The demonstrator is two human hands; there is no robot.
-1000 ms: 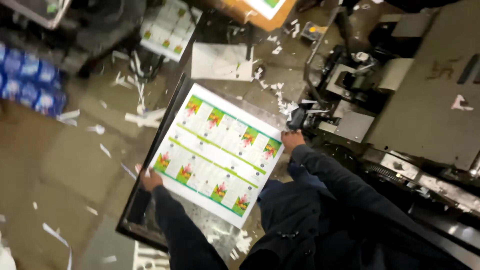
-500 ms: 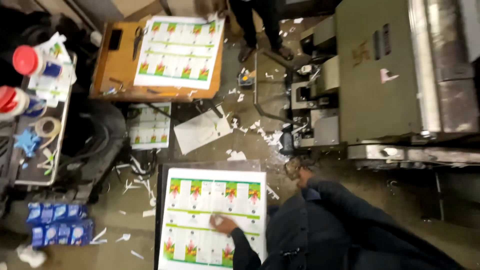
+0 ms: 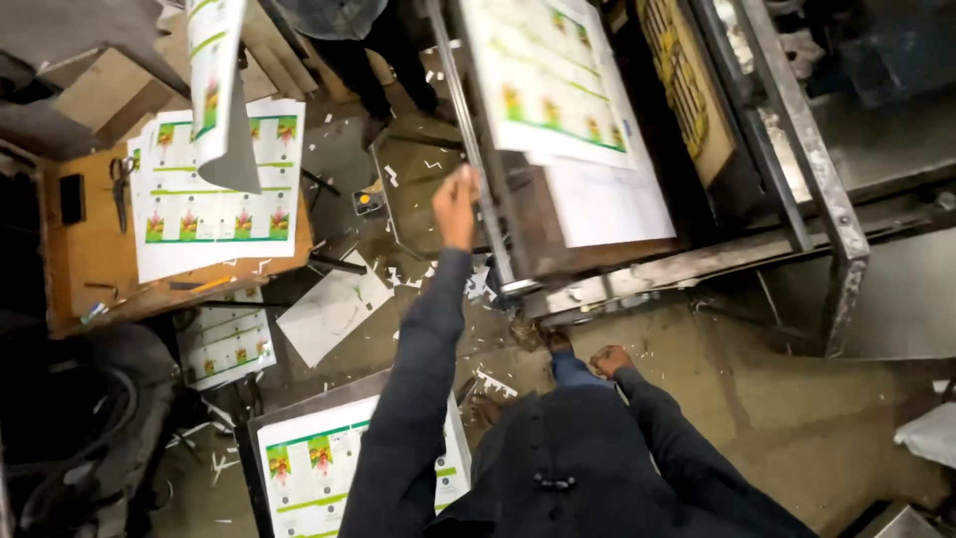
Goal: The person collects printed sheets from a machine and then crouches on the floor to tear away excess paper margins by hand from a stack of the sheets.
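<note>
left of the press point(image 3: 637, 269) lies a wooden table point(image 3: 70, 269) stacked with printed sheets point(image 3: 214, 189). the left hand point(image 3: 456, 207) reaches up at the press's metal edge, seemingly touching it, grip unclear. the right hand point(image 3: 609, 359) hangs loose below the press, holding nothing.

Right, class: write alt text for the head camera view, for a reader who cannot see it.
A person's left hand reaches up to the metal edge of a press holding a printed sheet, while the right hand hangs low. More printed sheets lie on a wooden table and the littered floor.
</note>
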